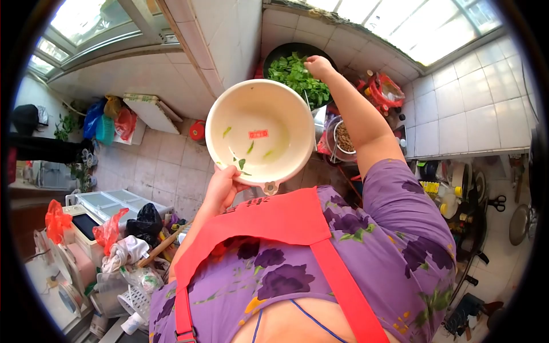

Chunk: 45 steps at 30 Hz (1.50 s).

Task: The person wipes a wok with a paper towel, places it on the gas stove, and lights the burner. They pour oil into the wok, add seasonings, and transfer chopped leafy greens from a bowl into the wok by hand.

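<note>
A large cream basin [260, 94] is tilted in front of the red apron, with a few loose green leaves and a red label inside. My left hand [224, 186] grips its near rim at the lower left, fingers wrapped around the edge. Beyond the basin, a dark wok [311, 50] holds a heap of chopped leafy greens [294, 74]. My right hand [319, 66] is at the right side of the greens, fingers bent together; what they hold, if anything, is hidden.
A bowl of brown bits [344, 137] stands right of the basin, near a red plastic bag [384, 91]. A red round object [197, 130] lies left. Bags and containers crowd the lower left; scissors [497, 203] and pans hang at right.
</note>
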Motion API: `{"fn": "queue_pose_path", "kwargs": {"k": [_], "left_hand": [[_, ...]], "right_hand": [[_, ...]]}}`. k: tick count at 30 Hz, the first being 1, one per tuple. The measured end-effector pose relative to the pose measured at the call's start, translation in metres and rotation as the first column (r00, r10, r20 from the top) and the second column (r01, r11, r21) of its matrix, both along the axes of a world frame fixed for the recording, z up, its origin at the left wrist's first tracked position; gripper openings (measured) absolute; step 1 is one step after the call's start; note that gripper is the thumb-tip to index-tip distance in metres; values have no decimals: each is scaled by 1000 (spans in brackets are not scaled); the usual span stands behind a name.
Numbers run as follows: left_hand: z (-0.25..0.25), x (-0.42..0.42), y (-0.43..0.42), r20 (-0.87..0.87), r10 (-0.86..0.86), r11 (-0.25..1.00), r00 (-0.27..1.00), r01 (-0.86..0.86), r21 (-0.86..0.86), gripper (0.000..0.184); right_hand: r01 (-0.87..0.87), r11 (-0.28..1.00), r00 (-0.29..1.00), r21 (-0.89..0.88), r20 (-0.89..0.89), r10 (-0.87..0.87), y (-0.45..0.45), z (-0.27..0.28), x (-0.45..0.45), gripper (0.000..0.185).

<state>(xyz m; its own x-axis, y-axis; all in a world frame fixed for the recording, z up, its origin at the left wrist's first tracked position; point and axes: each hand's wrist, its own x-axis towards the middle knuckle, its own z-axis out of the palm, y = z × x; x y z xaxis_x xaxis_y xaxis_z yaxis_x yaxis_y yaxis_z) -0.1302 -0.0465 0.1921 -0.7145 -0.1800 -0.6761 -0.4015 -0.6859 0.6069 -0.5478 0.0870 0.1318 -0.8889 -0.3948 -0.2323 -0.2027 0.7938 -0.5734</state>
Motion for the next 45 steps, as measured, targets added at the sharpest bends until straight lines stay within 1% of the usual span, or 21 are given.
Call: {"fn": "queue_pose_path", "kwargs": {"k": [1,3,5,7,9,11,13,17,19,23,25,26,30,32,33,35,36,37,39,40,45], "left_hand": [[-1,1,-1,-14,-2,1000,1000,2,-2,63],[-2,4,-2,-20,6,1000,1000,-6,0,63],[-4,0,-3,2,6,1000,1000,-6,-11,63],[-7,-4,-3,29,0,1000,1000,1,-27,62],[-6,-10,-1,-6,18,999,1000,-18,-30,61],[-9,-13,-2,-11,-10,999,1000,10,-39,60],[-5,-19,1,-71,-27,1000,997,26,-16,56],[-5,-24,3,-91,-53,999,994,53,-2,57],[-6,-25,5,-62,-60,998,996,59,-15,55],[-1,-25,8,-37,-46,997,998,44,-60,55],[4,-25,8,-51,-39,997,998,36,-62,55],[3,-26,8,-54,-37,998,998,34,-61,55],[0,-29,9,-41,-41,998,998,40,-41,56],[-1,-30,11,-33,-53,998,998,51,-42,56],[-5,-30,12,-27,-51,998,998,50,-47,57],[-6,-32,13,-30,-61,997,998,60,-56,57],[-5,-32,14,-31,-53,997,998,52,-52,58],[-4,-33,14,-30,-43,998,999,42,-47,58],[-12,-32,12,-25,-68,996,997,66,-59,58],[-17,-32,12,-20,-65,997,998,64,-33,56],[-14,-31,19,3,-56,998,998,56,-3,53]], "right_hand": [[-74,988,971,136,-215,103,2,-16,-6,32],[-43,990,969,-133,-247,9,0,0,18,30],[-210,900,932,-381,-357,66,-10,27,58,28],[-438,810,894,-390,-287,345,-17,58,118,20],[-701,647,683,-299,-20,730,-20,71,161,24],[-867,488,496,-102,-82,864,-21,71,198,29],[-922,386,388,-38,-97,917,-24,56,223,34],[-915,404,403,-15,-97,910,-32,32,247,25],[-902,430,428,-32,42,903,-31,22,248,17],[-876,474,460,-94,134,878,-20,35,236,13],[-820,566,573,-87,-122,811,-16,39,221,13],[-777,618,630,-120,-165,759,-15,37,215,11],[-740,672,659,1,-199,726,-16,20,209,13],[-807,586,571,69,-157,806,-17,11,216,11],[-804,590,574,73,-161,803,-17,11,219,11],[-816,568,567,106,-41,823,-16,15,225,11],[-796,604,603,-46,38,797,-12,23,228,11],[-793,608,607,-41,32,794,-11,29,230,11],[-738,592,554,-324,211,806,-9,34,239,14],[-727,625,552,-284,301,778,-10,35,241,17],[-688,641,513,-340,398,761,-4,40,236,15]]}}
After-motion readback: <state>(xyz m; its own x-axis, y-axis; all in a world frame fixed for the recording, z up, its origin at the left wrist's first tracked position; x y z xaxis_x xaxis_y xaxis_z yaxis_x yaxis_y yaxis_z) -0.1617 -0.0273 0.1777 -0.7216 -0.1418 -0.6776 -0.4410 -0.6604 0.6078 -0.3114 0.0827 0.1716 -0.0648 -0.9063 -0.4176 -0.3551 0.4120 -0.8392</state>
